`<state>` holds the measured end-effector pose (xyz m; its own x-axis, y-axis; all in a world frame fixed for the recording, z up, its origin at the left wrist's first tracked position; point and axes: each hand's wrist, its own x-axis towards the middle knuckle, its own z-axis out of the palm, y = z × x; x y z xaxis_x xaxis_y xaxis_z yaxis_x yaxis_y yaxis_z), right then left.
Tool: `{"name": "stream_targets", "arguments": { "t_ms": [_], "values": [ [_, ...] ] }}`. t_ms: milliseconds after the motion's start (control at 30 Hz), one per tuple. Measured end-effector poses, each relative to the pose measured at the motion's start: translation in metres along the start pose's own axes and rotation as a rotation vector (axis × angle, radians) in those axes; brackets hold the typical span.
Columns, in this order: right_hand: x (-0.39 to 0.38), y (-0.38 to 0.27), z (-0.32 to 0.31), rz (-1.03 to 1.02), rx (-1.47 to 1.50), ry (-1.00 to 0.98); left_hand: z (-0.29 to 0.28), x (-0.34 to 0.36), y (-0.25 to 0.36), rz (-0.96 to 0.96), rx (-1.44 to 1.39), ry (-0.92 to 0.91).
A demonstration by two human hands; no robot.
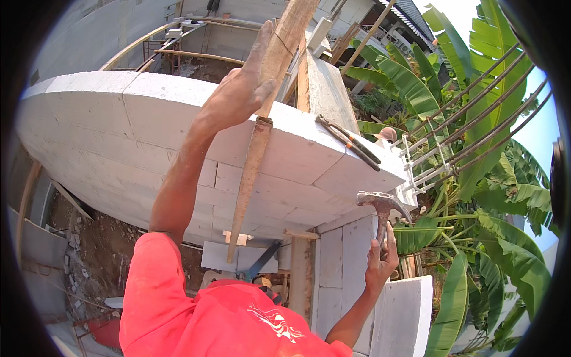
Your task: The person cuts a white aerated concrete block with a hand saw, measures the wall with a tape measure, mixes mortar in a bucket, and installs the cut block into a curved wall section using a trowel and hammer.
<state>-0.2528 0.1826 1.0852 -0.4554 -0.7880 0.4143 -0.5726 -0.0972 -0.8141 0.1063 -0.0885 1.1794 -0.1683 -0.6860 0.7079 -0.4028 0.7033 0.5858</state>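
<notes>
My left hand (235, 98) is on a long wooden board (291, 35) above the top of a white block wall (160, 128). Its index finger stretches up along the board's edge, and the thumb presses the board lower down. A narrow wooden strip (248, 184) slants down the wall's near face below that hand. To the right, my right hand (382, 262) grips a claw hammer (383, 203) by its handle, head upward. Pincers (350, 143) with dark and orange handles lie on the wall top between my hands.
Steel bars (476, 125) jut out at the right, in front of large banana leaves (505, 202). Behind the wall end shows a person's cap (387, 134). A concrete beam (327, 89) runs away beyond the wall. Far below at left lies rubble-strewn ground (101, 250).
</notes>
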Motion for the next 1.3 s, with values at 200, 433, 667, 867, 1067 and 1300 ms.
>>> {"name": "stream_targets", "arguments": {
  "t_ms": [200,433,667,867,1067,1300],
  "values": [
    [-0.079,0.051,-0.03,0.066,-0.364,0.008,-0.136,0.011,-0.077,-0.038,0.936,-0.058],
    [-0.104,0.067,-0.024,0.209,-0.309,-0.028,-0.166,0.007,-0.138,-0.141,1.258,-0.41],
    [-0.095,0.057,-0.009,0.169,-0.192,-0.023,-0.162,0.005,-0.124,-0.49,0.888,-0.706],
    [-0.097,0.05,-0.008,0.209,-0.175,-0.052,-0.173,0.009,-0.125,-0.45,0.723,-0.697],
    [-0.11,0.067,-0.001,0.362,-0.041,-0.085,-0.171,0.008,-0.116,-0.392,0.731,-0.638],
    [-0.124,0.087,0.013,0.334,0.118,-0.048,-0.16,0.007,-0.112,-0.384,0.739,-0.656]
  ]
}}
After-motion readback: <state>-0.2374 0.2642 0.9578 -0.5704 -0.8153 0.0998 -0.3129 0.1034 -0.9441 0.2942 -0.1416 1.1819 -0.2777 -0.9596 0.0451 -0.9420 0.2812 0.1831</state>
